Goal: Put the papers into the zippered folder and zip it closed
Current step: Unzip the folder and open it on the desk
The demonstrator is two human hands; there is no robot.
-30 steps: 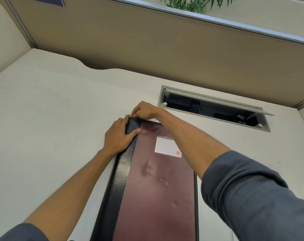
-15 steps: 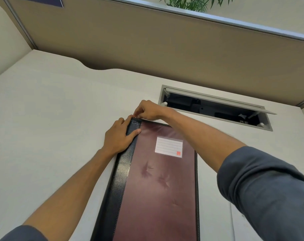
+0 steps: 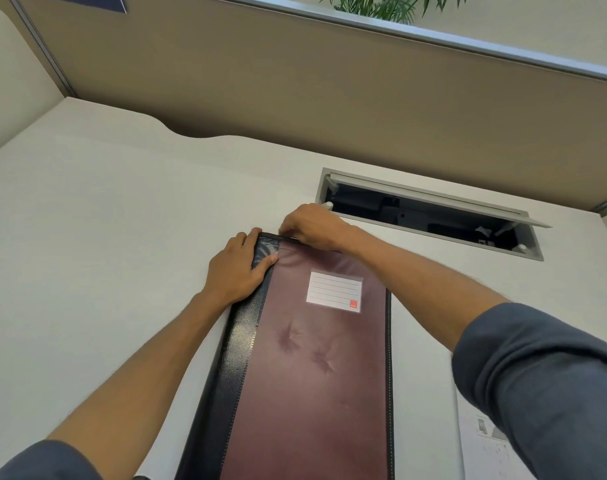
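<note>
A dark maroon zippered folder (image 3: pixel 316 368) with a black spine strip and a white label lies flat on the white desk (image 3: pixel 97 244), its length running away from me. My left hand (image 3: pixel 234 271) grips the folder's far left corner, thumb on top of the black strip. My right hand (image 3: pixel 314 226) has curled fingers pinching at the zipper on the folder's far edge, just right of that corner; the pull itself is hidden under the fingers. A printed paper sheet (image 3: pixel 485 441) lies on the desk at the lower right, partly under my right sleeve.
An open cable hatch (image 3: pixel 430 216) with a raised lid is sunk into the desk just beyond my right hand. A tan partition wall (image 3: pixel 330 98) closes the desk's far side, with a plant (image 3: pixel 392 5) above it.
My right hand has slid rightward along the folder's far edge, away from the left corner. My left hand has stayed on the corner.
</note>
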